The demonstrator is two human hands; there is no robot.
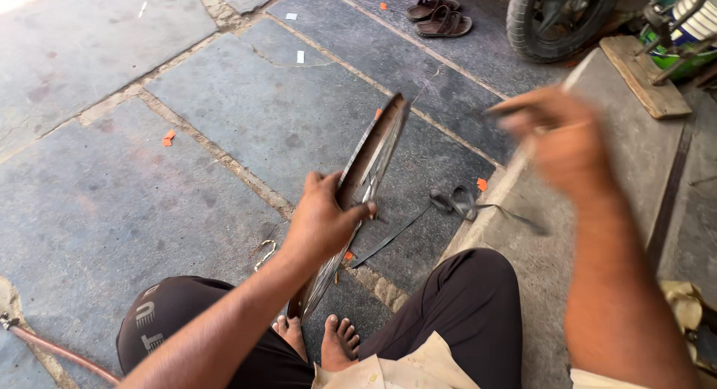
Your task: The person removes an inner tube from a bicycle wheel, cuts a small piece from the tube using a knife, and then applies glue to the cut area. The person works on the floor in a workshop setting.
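Note:
A metal wheel rim (377,146) stands on edge between my bare feet (340,340), seen nearly edge-on. My left hand (321,221) grips it around the middle, fingers wrapped over the rim. My right hand (560,135) is raised to the right of the rim, blurred by motion, and seems to pinch a small dark tool; I cannot make out what it is. My knees in dark trousers frame the rim at the bottom.
Stone slab floor all around. A black strap or rubber strip (455,204) lies right of the rim by a raised step (635,150). Sandals (439,15) and a motorcycle tyre (556,19) are at the far right. A hose (52,349) lies at bottom left.

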